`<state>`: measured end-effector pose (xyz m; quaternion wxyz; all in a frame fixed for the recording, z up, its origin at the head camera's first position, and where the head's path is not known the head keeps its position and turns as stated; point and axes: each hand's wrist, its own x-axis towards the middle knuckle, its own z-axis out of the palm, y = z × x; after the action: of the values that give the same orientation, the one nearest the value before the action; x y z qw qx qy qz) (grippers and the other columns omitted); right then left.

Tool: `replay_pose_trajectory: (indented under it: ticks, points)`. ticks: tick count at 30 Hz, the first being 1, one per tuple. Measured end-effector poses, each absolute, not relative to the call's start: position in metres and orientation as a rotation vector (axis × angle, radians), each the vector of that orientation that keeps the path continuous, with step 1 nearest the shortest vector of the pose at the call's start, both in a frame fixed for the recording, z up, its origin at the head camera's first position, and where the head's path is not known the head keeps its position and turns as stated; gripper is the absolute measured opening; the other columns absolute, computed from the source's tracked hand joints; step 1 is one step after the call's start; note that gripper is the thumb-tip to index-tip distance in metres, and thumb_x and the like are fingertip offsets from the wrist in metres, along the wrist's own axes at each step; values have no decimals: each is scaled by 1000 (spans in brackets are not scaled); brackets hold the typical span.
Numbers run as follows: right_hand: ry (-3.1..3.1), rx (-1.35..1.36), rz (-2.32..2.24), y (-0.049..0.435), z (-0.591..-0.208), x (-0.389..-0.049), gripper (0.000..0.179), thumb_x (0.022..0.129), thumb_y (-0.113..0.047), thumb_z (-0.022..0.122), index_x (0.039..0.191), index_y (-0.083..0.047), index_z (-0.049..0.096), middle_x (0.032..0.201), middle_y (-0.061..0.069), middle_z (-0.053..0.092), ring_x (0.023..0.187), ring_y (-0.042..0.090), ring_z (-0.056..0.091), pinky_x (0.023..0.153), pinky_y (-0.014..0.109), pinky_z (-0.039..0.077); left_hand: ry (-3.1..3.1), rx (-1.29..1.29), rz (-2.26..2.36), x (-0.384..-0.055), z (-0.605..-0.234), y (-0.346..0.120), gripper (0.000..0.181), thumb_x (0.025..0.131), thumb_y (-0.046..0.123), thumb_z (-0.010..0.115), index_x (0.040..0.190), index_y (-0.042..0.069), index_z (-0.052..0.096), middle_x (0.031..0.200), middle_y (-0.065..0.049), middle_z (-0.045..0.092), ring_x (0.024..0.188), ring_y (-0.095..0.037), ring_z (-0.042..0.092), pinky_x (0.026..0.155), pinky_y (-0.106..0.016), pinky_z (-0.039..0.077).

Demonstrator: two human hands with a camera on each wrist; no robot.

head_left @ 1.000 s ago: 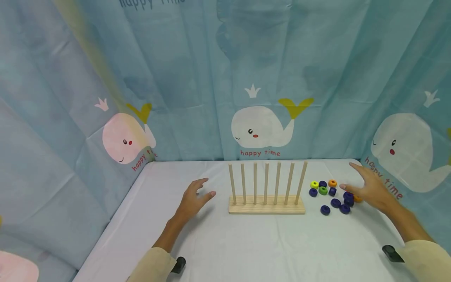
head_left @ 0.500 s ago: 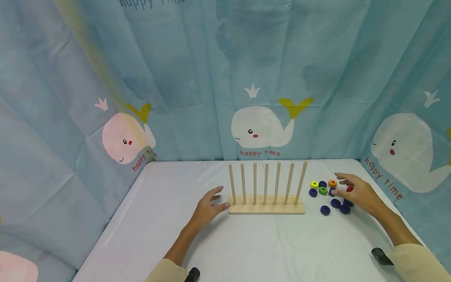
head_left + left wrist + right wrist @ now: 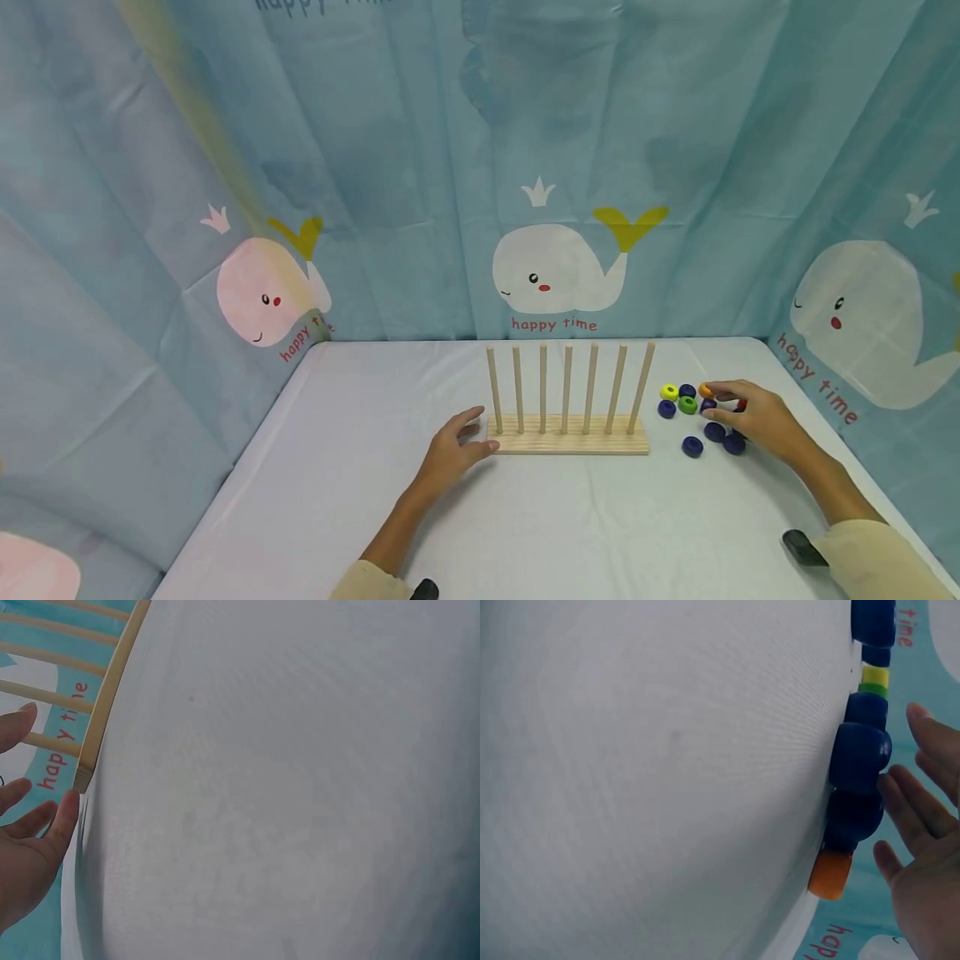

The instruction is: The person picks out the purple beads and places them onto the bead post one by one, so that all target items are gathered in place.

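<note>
A pale wooden stand [image 3: 567,444] with a row of upright dowels stands mid-table. At its left end is my left hand [image 3: 448,457], thumb by the front corner and fingers spread behind. In the left wrist view, a fingertip [image 3: 70,802] meets the base's end. My right hand [image 3: 761,421] hovers over the beads, fingers relaxed and apart. Its fingertips overlap an orange bead [image 3: 705,390], and the thumb is near a dark blue bead [image 3: 708,405]. A red bead [image 3: 741,405] is partly hidden behind this hand. The dowels carry no beads.
Left of the right hand lie a yellow bead [image 3: 669,392], a green bead [image 3: 687,406] and several dark blue beads [image 3: 692,447]. Another orange bead [image 3: 830,875] shows in the right wrist view. Whale-print curtains [image 3: 420,275] border the white-covered table [image 3: 337,433].
My left hand has moved right to the stand's end. My right hand has come left and down over the beads, its fingers drawing closer together. The stand has not moved.
</note>
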<state>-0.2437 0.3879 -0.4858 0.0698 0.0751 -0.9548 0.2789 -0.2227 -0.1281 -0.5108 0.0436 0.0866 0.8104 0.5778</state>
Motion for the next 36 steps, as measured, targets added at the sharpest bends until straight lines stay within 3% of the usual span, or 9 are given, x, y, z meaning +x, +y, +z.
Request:
replay_pose_trajectory:
  ticks: [1, 3, 5, 8, 10, 20, 28, 36]
  points:
    - [-2871, 232, 831, 389, -487, -244, 61, 95, -31, 81, 141, 4, 62, 132, 31, 66, 113, 46, 63, 85, 34, 63, 2473, 270, 1766, -223, -511, -128, 77, 93, 34, 82, 159, 12, 48, 164, -14, 45, 147, -41, 49, 110, -51, 57]
    - [-2873, 239, 818, 390, -489, -246, 59, 95, -31, 81, 140, 3, 64, 131, 29, 68, 112, 44, 65, 80, 27, 60, 2475, 274, 1759, -223, -510, -127, 77, 93, 34, 82, 159, 12, 48, 164, -13, 46, 147, -40, 50, 111, -52, 57]
    - [-2873, 243, 819, 390, -490, -247, 56, 95, -28, 81, 139, 3, 65, 131, 28, 69, 113, 44, 66, 83, 32, 63, 2486, 279, 1740, -223, -511, -126, 77, 94, 33, 81, 159, 11, 47, 163, -13, 47, 147, -40, 50, 111, -54, 56]
    - [-2884, 242, 824, 390, -491, -247, 52, 96, -24, 80, 138, 4, 65, 132, 30, 67, 115, 48, 64, 90, 55, 63, 2498, 286, 1722, -225, -513, -126, 75, 95, 32, 80, 159, 11, 48, 162, -12, 50, 145, -39, 51, 112, -56, 55]
    - [-2893, 232, 828, 390, -491, -247, 50, 96, -22, 80, 137, 4, 66, 132, 31, 67, 116, 49, 64, 92, 60, 62, 2499, 300, 1722, -226, -515, -126, 73, 95, 30, 80, 158, 10, 49, 161, -14, 51, 144, -41, 53, 112, -55, 55]
    - [-2959, 202, 806, 391, -491, -250, 45, 98, -14, 76, 136, 5, 66, 130, 34, 65, 118, 54, 61, 97, 66, 59, 2409, 368, 1800, -230, -515, -124, 70, 97, 15, 78, 157, 0, 46, 157, -22, 53, 138, -43, 58, 103, -34, 62]
    - [-2998, 166, 813, 392, -490, -251, 42, 98, -12, 75, 134, 6, 67, 133, 36, 63, 124, 59, 56, 103, 73, 51, 2421, 341, 1785, -232, -516, -119, 69, 94, 11, 80, 155, 0, 49, 158, -24, 50, 138, -44, 58, 101, -37, 63]
    - [-3004, 148, 860, 389, -489, -252, 38, 98, -12, 76, 130, 5, 67, 129, 33, 67, 123, 57, 58, 104, 72, 51, 2473, 298, 1738, -232, -517, -118, 69, 91, 6, 80, 154, 2, 52, 156, -22, 54, 136, -40, 60, 101, -36, 63]
